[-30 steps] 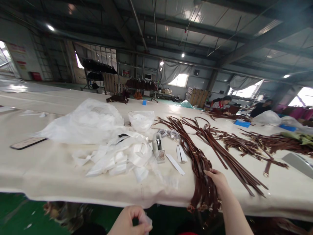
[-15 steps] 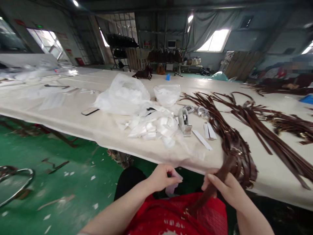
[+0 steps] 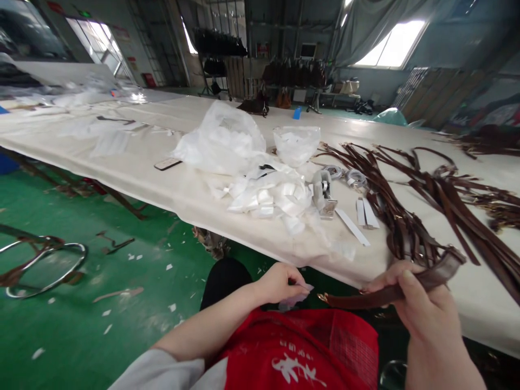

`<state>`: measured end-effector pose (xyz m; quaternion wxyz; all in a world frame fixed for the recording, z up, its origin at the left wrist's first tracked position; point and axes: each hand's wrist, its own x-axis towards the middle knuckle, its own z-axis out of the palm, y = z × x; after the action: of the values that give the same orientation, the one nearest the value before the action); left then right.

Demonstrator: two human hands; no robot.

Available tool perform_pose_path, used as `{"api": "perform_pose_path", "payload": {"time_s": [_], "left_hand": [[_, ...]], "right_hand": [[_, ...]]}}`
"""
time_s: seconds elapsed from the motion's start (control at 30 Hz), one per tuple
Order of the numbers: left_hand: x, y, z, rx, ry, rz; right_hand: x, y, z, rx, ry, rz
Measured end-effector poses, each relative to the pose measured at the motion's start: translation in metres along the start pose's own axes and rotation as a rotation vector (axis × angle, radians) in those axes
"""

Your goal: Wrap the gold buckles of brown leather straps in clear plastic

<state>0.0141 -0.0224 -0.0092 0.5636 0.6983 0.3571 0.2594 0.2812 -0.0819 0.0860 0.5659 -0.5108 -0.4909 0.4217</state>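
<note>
Brown strap (image 3: 357, 301) and pale film (image 3: 296, 296) held one in each hand, nearer the wearer than the tape dispenser (image 3: 324, 195).
The right hand (image 3: 426, 306) grips the strap, to the dispenser's near right; the left hand (image 3: 279, 284) pinches the film, to its near left. The film could slip or crumple, being held only in a pinch, and the strap's metal clip (image 3: 323, 297), near it, could snag it if the hands drift together. The strap bundle (image 3: 400, 230), right of the dispenser, could be dragged if strap and bundle catch. The film's lower part is hard to make out; whether the strap's far end touches the bundle cannot be told. Left of the dispenser, the large plastic bag (image 3: 223, 141) blurs its contents; far right, loose straps (image 3: 506, 208) are cut off.
</note>
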Motion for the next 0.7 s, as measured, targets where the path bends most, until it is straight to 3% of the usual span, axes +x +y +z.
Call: {"api": "perform_pose_path", "payload": {"time_s": [0.1, 0.2, 0.3, 0.5, 0.7], "left_hand": [[0.003, 0.005, -0.002, -0.120, 0.092, -0.067], [0.007, 0.016, -0.003, -0.205, 0.117, -0.031], [0.013, 0.030, 0.001, -0.235, 0.116, 0.030], [0.020, 0.040, 0.008, -0.228, 0.180, 0.058], [0.014, 0.036, 0.004, -0.028, 0.074, 0.211]], "right_hand": [[-0.002, 0.005, 0.011, -0.268, -0.172, 0.155], [-0.005, 0.020, 0.031, -0.431, -0.353, 0.316], [-0.009, 0.035, 0.053, -0.480, -0.460, 0.333], [-0.014, 0.047, 0.067, -0.446, -0.407, 0.204], [-0.011, 0.047, 0.056, -0.515, -0.433, 0.144]]}}
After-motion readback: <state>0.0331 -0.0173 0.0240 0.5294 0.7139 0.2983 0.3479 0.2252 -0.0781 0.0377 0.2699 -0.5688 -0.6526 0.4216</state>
